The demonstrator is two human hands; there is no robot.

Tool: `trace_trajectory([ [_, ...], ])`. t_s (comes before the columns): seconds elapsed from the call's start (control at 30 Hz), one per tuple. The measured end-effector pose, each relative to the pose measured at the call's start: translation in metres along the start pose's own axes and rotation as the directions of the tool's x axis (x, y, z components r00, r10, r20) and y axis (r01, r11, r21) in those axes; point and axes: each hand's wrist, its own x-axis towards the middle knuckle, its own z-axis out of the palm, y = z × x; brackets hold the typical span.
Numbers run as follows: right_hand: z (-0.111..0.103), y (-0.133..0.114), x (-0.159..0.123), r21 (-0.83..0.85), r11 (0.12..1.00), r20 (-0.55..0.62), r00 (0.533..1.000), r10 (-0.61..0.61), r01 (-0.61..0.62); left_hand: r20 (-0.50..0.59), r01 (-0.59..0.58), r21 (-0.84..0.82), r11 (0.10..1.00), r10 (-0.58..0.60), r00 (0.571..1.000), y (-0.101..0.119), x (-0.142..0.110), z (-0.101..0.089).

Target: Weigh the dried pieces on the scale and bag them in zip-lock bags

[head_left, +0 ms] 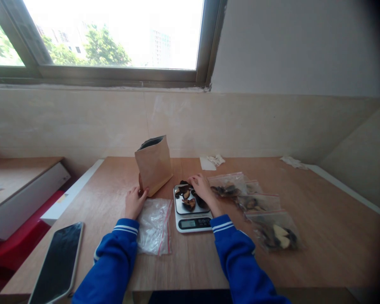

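- At the middle of the table [323, 236], the right hand [202, 188] lay curved over dried mushroom pieces [188, 203], resting on them; whether it had hold of any, I could not tell.
- Those pieces sat on the steel pan of a kitchen scale [193, 224], and they looked light, stiff and brittle, best taken singly by the thicker parts with a gentle pinch.
- The left hand [135, 203], half open, touched the lower corner of an upright brown paper bag [153, 166]; no firm grip showed, and the bag looked light and best held by its sides.
- A clear zip bag [153, 226] lay flat between the left hand and the scale, toward the near edge.
- Zip bags [258, 203] holding more dried pieces lay to the right of the scale.
- A phone [57, 264] lay at the near left corner.
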Motion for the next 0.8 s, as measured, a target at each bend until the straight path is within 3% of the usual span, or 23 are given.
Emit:
trace_trajectory([
  [0.27,-0.009,0.004,-0.008,-0.106,0.994,0.069,0.997,-0.034,0.042,0.002,0.005,0.007,1.000,-0.005,1.000,-0.001,0.001,0.001],
  [0.63,-0.019,-0.008,-0.014,-0.266,0.963,0.063,0.998,-0.019,0.035,-0.014,0.000,0.020,1.000,0.000,1.000,-0.001,0.000,0.001],
  [0.8,-0.015,-0.016,-0.001,-0.283,0.958,0.069,0.997,-0.027,0.046,-0.008,0.007,0.022,1.000,-0.007,1.000,-0.002,0.001,0.002],
])
